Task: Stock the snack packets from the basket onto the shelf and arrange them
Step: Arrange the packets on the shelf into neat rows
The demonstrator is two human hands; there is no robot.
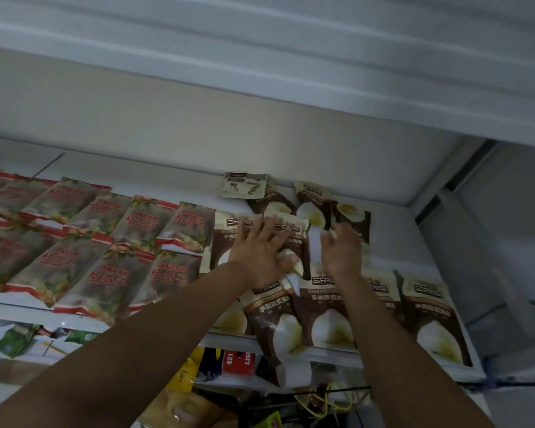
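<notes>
Several brown-and-cream snack packets (328,316) lie flat on the right part of the white shelf (155,171). My left hand (257,251) presses flat with spread fingers on one of these packets (226,239) in the middle row. My right hand (342,251) reaches over the neighbouring packet (352,220), fingers bent at its edge; whether it grips is unclear. One front packet (278,338) hangs over the shelf's front edge. The basket is out of sight.
Rows of red-and-brown packets (105,251) cover the shelf's left half. A small pale packet (244,185) lies at the back by the wall. Another shelf board (291,57) hangs close overhead. Below are green packets (16,338), a red box (238,362) and yellow cord (331,400).
</notes>
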